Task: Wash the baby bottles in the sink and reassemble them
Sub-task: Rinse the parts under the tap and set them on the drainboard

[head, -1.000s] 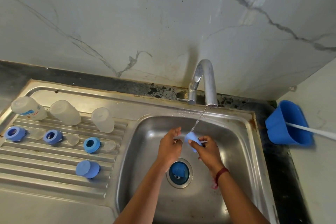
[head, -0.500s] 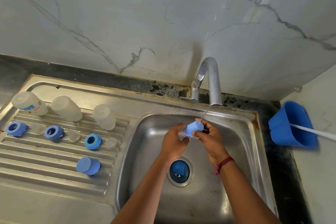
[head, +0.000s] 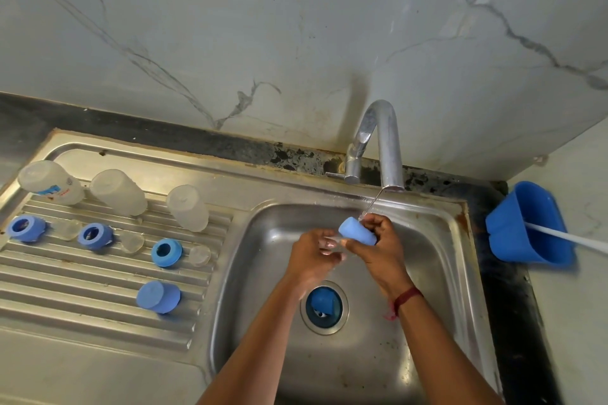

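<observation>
Nearest the camera, a second cap (head: 320, 302) lies in the drain opening of the sink (head: 427, 273). It may block the outflow or be overlooked when the bottles are reassembled.

Above it, the right hand (head: 378, 246) curls its fingers round a blue cap (head: 357, 233) and holds it on its side just under the thin stream of water (head: 371, 204). The left hand (head: 312, 258) is at the cap's open end with its fingers bent. That spot is blurred, so whether it pinches something clear or only rubs the rim cannot be told. With the cap wet, the grip could slip and drop it into the basin.

To the left, on the draining board (head: 82, 306), another cap (head: 158, 296) lies on its side and looks likely to roll along the ribs. Three blue rings (head: 166, 252) stand beyond it, each with a clear teat (head: 200, 255) just beside it. Further back are three upturned bottles (head: 187, 207). A careless reach could tip one over.

The tap (head: 383, 141) is at the back. A blue tub (head: 526, 227) sits on the desk to the right.
</observation>
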A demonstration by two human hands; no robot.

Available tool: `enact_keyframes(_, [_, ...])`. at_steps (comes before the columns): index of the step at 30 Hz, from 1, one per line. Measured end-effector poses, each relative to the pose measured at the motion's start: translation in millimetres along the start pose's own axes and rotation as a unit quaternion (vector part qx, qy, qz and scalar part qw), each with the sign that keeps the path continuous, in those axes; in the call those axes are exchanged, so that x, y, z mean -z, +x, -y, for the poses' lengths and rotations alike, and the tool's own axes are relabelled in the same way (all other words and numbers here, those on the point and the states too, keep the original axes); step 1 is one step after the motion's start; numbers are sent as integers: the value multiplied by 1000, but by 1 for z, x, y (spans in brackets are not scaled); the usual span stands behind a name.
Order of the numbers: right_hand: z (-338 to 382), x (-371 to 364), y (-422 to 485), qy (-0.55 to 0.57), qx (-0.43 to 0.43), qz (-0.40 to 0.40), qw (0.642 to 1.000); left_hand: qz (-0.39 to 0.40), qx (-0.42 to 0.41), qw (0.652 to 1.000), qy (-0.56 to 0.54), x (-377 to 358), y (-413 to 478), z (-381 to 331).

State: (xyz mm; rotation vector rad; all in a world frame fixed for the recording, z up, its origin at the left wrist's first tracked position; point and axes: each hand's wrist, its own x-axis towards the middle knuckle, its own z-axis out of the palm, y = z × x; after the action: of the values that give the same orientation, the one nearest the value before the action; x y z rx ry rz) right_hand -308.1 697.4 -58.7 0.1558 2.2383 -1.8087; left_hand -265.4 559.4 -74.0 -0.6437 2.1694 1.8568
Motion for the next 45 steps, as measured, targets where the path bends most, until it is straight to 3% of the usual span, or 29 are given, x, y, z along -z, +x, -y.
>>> enact_keyframes(8, [0,6,-3,148,-44,23,988,-4,2,982,-187,-3,-7,-25])
enact_keyframes(13, [1,9,-5,274,-111,36,955,9,-44,988,-146,-10,-9,-21])
enact_keyframes(19, [-3,1,-6,335,-149,-19,930,-2,-41,994,-98,-11,-12,-15])
enact_keyframes(22, [-3,-3,-2,294,-126,-36,947,-34,-10,997,-66,-5,-11,-7])
enact_keyframes(27, [4,-6,-4,98,-48,0,994,-76,20,995,-65,3,-13,5])
enact_keyframes(33, [1,-10,-3,-135,70,-37,988,-88,7,992,-93,3,-14,2])
enact_keyframes(36, [-1,-14,-6,-142,75,-25,987,-100,0,990,-96,4,-13,-1])
enact_keyframes(38, [-6,-15,-5,-135,71,-71,986,-112,-6,989,-99,4,-12,-1])
enact_keyframes(41, [-9,-19,-8,-128,68,-41,989,-125,0,988,-88,5,-11,-2])
enact_keyframes(45, [-6,-23,-13,-116,68,-84,987,-125,-1,989,-83,5,-12,-2])
